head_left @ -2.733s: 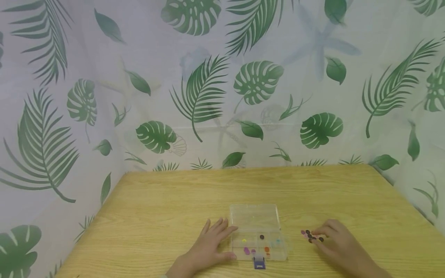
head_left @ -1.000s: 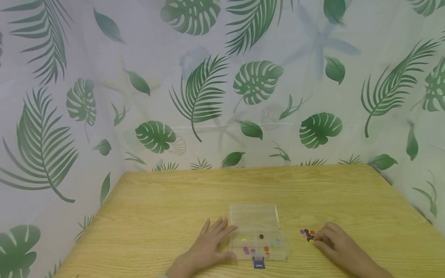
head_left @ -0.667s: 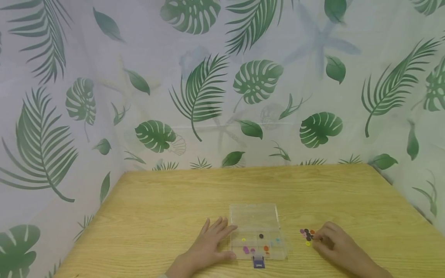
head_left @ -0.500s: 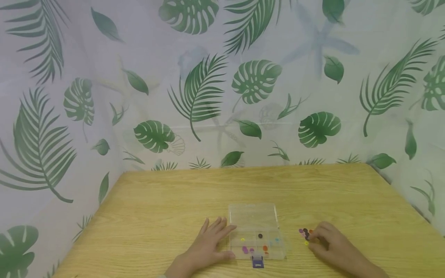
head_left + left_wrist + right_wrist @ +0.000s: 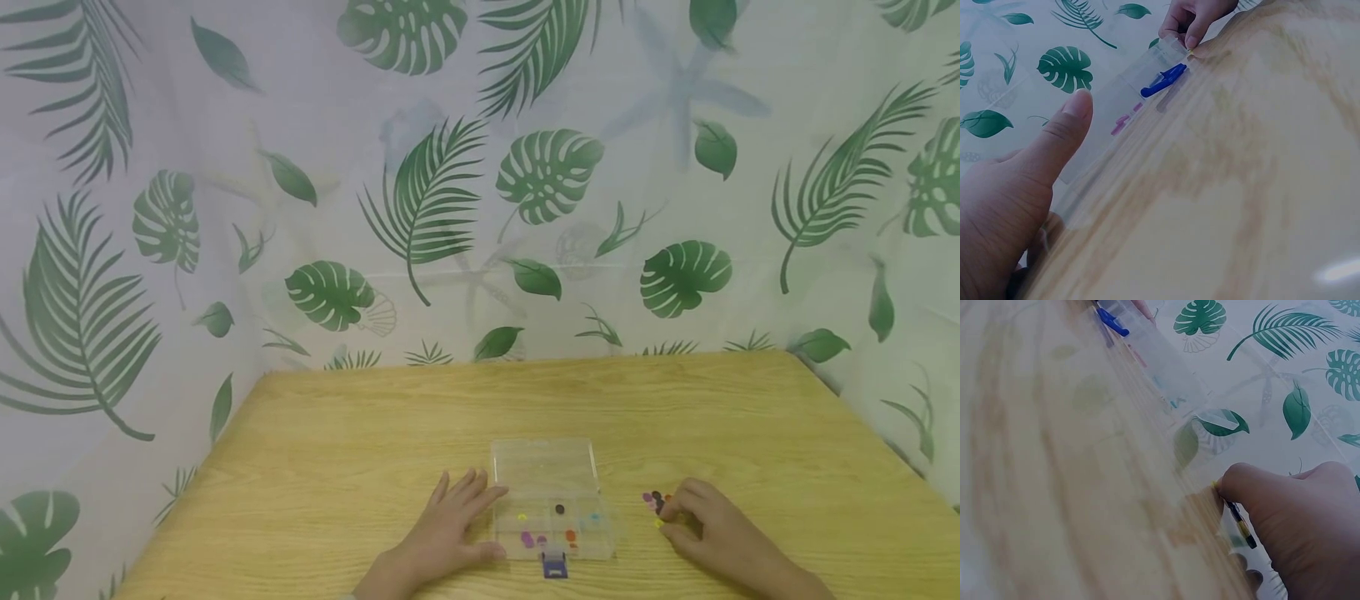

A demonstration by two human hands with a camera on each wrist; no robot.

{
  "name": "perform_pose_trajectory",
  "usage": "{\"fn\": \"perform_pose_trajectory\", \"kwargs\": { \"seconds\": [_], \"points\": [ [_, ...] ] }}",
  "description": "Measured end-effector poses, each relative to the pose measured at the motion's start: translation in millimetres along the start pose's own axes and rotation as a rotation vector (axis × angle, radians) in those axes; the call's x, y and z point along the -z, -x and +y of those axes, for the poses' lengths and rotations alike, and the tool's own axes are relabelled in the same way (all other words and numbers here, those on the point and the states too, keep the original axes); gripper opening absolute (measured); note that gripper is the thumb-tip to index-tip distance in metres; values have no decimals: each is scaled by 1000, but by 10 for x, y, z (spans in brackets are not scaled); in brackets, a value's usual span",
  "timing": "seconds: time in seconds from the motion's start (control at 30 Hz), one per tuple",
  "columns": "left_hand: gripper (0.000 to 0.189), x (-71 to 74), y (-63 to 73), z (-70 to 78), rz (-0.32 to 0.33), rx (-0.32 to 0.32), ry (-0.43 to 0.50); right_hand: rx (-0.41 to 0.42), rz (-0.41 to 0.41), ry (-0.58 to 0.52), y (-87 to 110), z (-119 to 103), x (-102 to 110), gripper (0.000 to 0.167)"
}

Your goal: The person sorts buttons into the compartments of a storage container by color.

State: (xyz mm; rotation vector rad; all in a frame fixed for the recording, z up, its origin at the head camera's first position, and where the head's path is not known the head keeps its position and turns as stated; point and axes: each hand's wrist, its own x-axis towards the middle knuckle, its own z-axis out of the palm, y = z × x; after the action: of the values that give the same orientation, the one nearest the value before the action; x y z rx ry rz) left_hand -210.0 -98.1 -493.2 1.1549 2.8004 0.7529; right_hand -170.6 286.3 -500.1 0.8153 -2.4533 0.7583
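Observation:
In the head view my left hand (image 5: 450,525) rests with spread fingers at the left side of a clear compartment box (image 5: 517,557), its lid (image 5: 543,462) lying open at the back. Purple buttons (image 5: 527,540), a black button (image 5: 559,509) and an orange button (image 5: 570,536) lie in separate compartments. To the box's right, my right hand (image 5: 712,529) bends its thumb and forefinger over a small button pile (image 5: 648,497). A yellow button (image 5: 659,523) shows between those fingertips, seemingly pinched. Dark and yellow edges (image 5: 1241,526) appear under the thumb in the right wrist view; the other fingers hide the rest.
A blue latch (image 5: 555,567) sticks out at the box's front edge. The wood-grain table (image 5: 360,433) runs back to a leaf-patterned cloth (image 5: 465,208), which also covers both sides.
My right fingertips have shifted slightly left over the pile and now meet at the yellow button, which lay uncovered beside them before. The left hand stays by the box.

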Motion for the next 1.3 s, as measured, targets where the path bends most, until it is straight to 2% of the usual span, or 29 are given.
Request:
{"fn": "perform_pose_trajectory", "kwargs": {
  "seconds": [0.43, 0.6, 0.7, 0.87, 1.2, 1.3],
  "points": [
    [72, 1, 4, -14, 3, -1, -7, 130, 54, 79, -106, -3, -71, 35],
    [73, -12, 0, -31, 6, 0, -21, 223, 78, 59, -134, 15, -78, 17],
    [72, -14, 5, -27, 6, -1, -23, 252, 80, 36, -134, 20, -87, 10],
    [72, -12, 8, -12, 1, 2, -21, 252, 72, 9, -116, 7, -89, 15],
    [72, -3, 2, -20, 1, -5, -22, 181, 88, -6, -134, -74, -41, 18],
    [72, -11, 2, -30, 7, -13, -18, 205, 99, -34, -148, -115, -28, 19]
  ]
}}
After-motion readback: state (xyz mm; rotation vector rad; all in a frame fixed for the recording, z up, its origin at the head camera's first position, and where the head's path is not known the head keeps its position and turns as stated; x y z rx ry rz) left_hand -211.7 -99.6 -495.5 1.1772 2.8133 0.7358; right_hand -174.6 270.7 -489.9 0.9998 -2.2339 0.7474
